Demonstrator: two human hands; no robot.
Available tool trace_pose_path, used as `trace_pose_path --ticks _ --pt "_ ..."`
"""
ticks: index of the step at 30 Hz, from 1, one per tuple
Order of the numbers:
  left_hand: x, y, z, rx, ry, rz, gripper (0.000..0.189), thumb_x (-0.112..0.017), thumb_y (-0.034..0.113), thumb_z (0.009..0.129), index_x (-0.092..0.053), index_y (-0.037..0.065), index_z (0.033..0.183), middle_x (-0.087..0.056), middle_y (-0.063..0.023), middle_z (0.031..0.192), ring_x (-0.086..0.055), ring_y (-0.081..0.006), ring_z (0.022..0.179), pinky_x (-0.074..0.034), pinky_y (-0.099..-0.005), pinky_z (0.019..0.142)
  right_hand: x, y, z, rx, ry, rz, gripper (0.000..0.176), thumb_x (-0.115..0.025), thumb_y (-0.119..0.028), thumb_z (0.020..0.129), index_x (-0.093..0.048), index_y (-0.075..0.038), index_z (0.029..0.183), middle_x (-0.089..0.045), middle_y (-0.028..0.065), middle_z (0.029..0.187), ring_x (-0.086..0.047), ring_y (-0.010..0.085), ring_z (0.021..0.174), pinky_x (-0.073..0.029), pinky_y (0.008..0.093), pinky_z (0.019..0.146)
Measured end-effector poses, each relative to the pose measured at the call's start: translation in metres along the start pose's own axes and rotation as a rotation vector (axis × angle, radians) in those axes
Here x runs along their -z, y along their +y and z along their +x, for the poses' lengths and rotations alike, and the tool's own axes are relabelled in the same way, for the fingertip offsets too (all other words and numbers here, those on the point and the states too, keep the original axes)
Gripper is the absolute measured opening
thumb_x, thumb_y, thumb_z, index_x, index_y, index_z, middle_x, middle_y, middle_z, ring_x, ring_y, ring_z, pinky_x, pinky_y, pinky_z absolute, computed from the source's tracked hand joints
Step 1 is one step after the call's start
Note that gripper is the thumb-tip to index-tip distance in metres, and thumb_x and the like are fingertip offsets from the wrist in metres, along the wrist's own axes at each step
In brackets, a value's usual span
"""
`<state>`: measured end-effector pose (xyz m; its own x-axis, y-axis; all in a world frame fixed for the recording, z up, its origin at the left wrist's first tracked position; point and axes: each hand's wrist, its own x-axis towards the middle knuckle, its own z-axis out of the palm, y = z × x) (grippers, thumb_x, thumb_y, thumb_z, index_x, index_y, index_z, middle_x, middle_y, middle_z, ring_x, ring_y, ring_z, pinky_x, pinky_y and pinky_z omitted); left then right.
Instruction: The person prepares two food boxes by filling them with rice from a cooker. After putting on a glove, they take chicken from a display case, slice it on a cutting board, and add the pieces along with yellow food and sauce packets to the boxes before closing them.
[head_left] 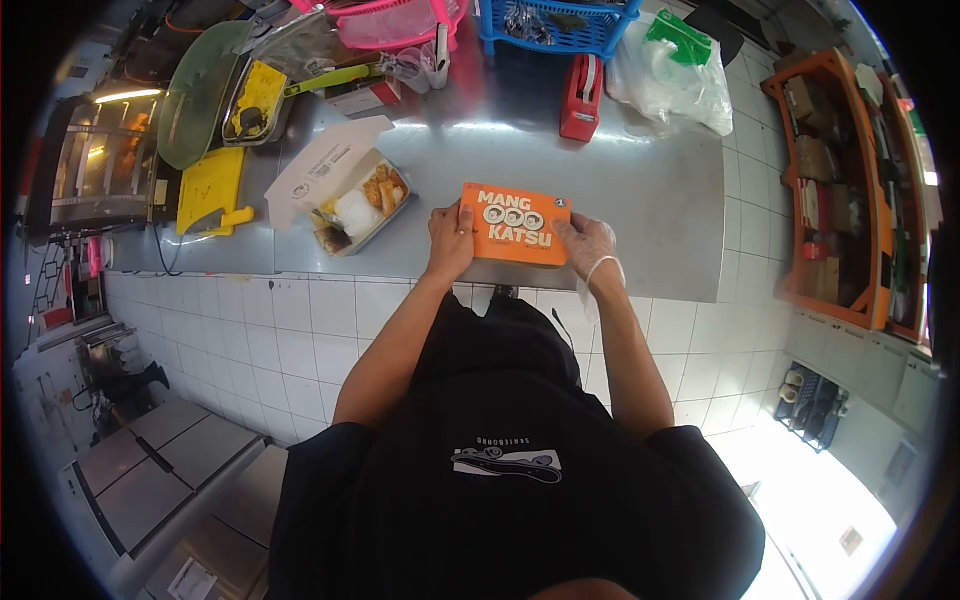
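We are holding the orange box (515, 225) reading "MANG KATSU" on the counter (640, 180), our bare left hand (450, 240) and gloved right hand (588, 245) gripping its two sides.

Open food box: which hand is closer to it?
Left. The left hand sits on the orange box edge beside the open food box; the gloved right hand is on the orange box's other edge, farther away.
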<state>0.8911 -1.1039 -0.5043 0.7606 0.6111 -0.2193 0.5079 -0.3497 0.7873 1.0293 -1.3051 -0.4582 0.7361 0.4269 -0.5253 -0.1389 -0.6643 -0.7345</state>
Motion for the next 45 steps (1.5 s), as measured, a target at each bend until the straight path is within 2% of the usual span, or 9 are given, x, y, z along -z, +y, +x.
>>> trace_pose_path --ticks 8,11,12,21,28,34,40,42,45 --pt "0.006 0.004 -0.004 -0.477 0.132 0.210 0.058 -0.042 0.041 0.104 -0.039 0.008 0.151 -0.047 -0.0245 0.138 -0.044 -0.0409 0.128 -0.033 -0.0493 0.110 -0.050 0.037 0.002 0.313 0.444 -0.328 0.057 -0.054 -0.035 0.097 -0.048 -0.007 0.146 -0.046 0.0237 0.145 -0.047 0.0418 0.131 -0.041 0.0479 0.108" --pt "0.028 0.020 0.001 -0.804 -0.050 0.408 0.073 -0.054 0.047 0.097 -0.031 0.011 0.156 -0.037 -0.0201 0.154 -0.035 -0.0372 0.141 -0.027 -0.0497 0.117 -0.031 0.024 0.002 0.816 0.302 -0.589 0.067 -0.057 -0.039 0.096 -0.037 -0.012 0.154 -0.036 0.0194 0.155 -0.031 0.0395 0.145 -0.029 0.0521 0.118" --pt "0.033 0.018 0.005 -0.900 -0.297 0.575 0.083 -0.062 0.049 0.091 -0.028 0.012 0.158 -0.031 -0.0171 0.160 -0.029 -0.0345 0.148 -0.025 -0.0502 0.120 -0.025 0.016 0.001 0.817 0.296 -0.589 0.067 -0.057 -0.039 0.096 -0.037 -0.012 0.154 -0.036 0.0194 0.155 -0.031 0.0395 0.145 -0.029 0.0521 0.118" --pt "0.037 -0.002 0.032 -1.008 -0.396 0.492 0.077 -0.069 0.018 0.085 -0.037 0.016 0.154 -0.035 -0.0089 0.160 -0.026 -0.0296 0.150 -0.020 -0.0496 0.124 -0.021 0.011 0.004 0.855 -0.050 -1.192 0.085 -0.068 -0.040 0.089 -0.026 -0.017 0.159 -0.024 0.0099 0.164 -0.014 0.0333 0.154 -0.014 0.0598 0.123" --pt "0.049 0.009 0.027 -0.933 -0.438 0.499 0.081 -0.056 0.002 0.081 -0.033 0.015 0.157 -0.028 -0.0123 0.163 -0.021 -0.0326 0.152 -0.017 -0.0497 0.125 -0.019 0.010 -0.008 0.867 -0.036 -1.034 0.074 -0.067 -0.035 0.090 -0.036 -0.016 0.155 -0.035 0.0065 0.160 -0.023 0.0308 0.151 -0.012 0.0616 0.122" --pt "0.032 -0.010 0.012 -0.621 -0.300 -0.094 0.075 -0.054 0.033 0.096 -0.022 0.008 0.159 -0.007 -0.0228 0.166 -0.008 -0.0413 0.153 -0.015 -0.0493 0.124 -0.034 -0.027 -0.026 0.900 0.092 -0.871 0.062 -0.063 -0.038 0.092 -0.049 -0.012 0.146 -0.047 0.0078 0.151 -0.031 0.0311 0.148 -0.015 0.0606 0.121" --pt "0.060 -0.035 0.015 -0.465 -0.127 -0.081 0.069 -0.062 0.024 0.095 -0.033 0.004 0.154 -0.032 -0.0225 0.158 -0.029 -0.0384 0.148 -0.028 -0.0445 0.119 -0.105 -0.120 -0.074 1.276 -0.093 -0.775 0.053 -0.064 -0.034 0.090 -0.059 -0.004 0.133 -0.055 0.0176 0.141 -0.044 0.0345 0.138 -0.023 0.0582 0.117" --pt "0.111 -0.049 0.006 -0.040 -0.488 -0.469 0.065 -0.067 0.015 0.091 -0.041 0.001 0.148 -0.050 -0.0191 0.143 -0.048 -0.0345 0.133 -0.041 -0.0423 0.109 -0.109 -0.127 -0.046 0.928 0.481 -0.883 0.047 -0.064 -0.030 0.089 -0.062 -0.004 0.129 -0.056 0.0174 0.140 -0.045 0.0362 0.136 -0.025 0.0564 0.117" --pt "0.198 -0.046 -0.012 -0.028 -0.606 -0.507 0.050 -0.066 0.006 0.089 -0.052 0.000 0.136 -0.061 -0.0157 0.126 -0.059 -0.0299 0.117 -0.048 -0.0395 0.099 -0.118 -0.156 0.003 0.820 0.521 -0.850 0.049 -0.059 -0.034 0.092 -0.057 -0.010 0.135 -0.047 0.0117 0.150 -0.039 0.0351 0.141 -0.030 0.0535 0.116"
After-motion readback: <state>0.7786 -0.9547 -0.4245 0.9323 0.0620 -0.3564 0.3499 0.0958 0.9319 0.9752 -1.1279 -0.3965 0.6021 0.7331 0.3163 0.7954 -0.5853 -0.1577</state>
